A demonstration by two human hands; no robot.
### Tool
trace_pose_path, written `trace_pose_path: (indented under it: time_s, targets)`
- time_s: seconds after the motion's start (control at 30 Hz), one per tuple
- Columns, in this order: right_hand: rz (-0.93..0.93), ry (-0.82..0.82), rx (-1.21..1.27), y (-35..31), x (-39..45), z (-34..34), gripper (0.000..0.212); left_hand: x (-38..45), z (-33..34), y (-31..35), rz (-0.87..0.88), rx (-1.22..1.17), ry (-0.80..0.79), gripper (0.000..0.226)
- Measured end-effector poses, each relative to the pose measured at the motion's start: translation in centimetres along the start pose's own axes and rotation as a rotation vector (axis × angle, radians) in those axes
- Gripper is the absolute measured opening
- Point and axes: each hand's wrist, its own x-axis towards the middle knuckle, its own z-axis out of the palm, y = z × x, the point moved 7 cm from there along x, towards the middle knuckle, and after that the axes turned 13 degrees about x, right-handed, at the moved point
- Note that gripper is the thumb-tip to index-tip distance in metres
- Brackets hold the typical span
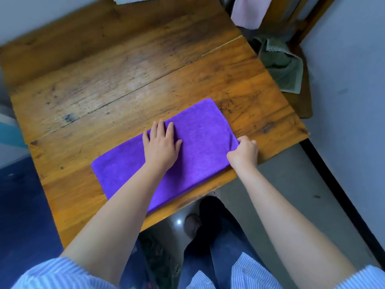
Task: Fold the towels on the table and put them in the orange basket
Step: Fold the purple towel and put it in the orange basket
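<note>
Purple towel [200, 147] lies flat on the wooden desk [116, 80], near the desk's front right corner, folded into a long rectangle. Long axis runs diagonally, from near-left to far-right in the head view; its near long edge sits close along the desk's front edge. Far-right short end points toward the desk's right side, near-left end points back toward the person.

Left hand [161, 143] lies palm down on the towel's middle, fingers straight and slightly spread, pointing away from the person, pressing the cloth flat. Left forearm reaches in from lower left, bare, striped sleeve at the frame bottom.

Right hand [243, 152] is at the towel's right edge, fingers curled, pinching the cloth at that edge; knuckles up, wrist bent inward. Right forearm comes in from lower right, crossing past the desk's front edge.

Green towel [281, 65] crumpled on a chair just off the desk's right side, apart from the purple one. Pink cloth [248, 13] hangs at the top, behind the desk.
</note>
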Motion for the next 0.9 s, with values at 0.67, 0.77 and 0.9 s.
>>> trace_pose_path:
  time_s: [0.67,0.77,0.9]
  targets:
    - [-0.481,-0.132,-0.392,-14.5,16.3,-1.7,0.028,18.6,-7.6,2.6,-0.358,-0.779,-0.136,0.056]
    - [-0.505,-0.173,-0.353,-16.2,18.3,-1.8,0.022,20.8,-8.1,1.9,-0.436,-0.874,-0.221,0.023]
    - [-0.515,-0.203,-0.335,-18.1,20.1,-1.6,0.015,22.4,-9.5,1.3,-0.320,-0.856,-0.249,0.029]
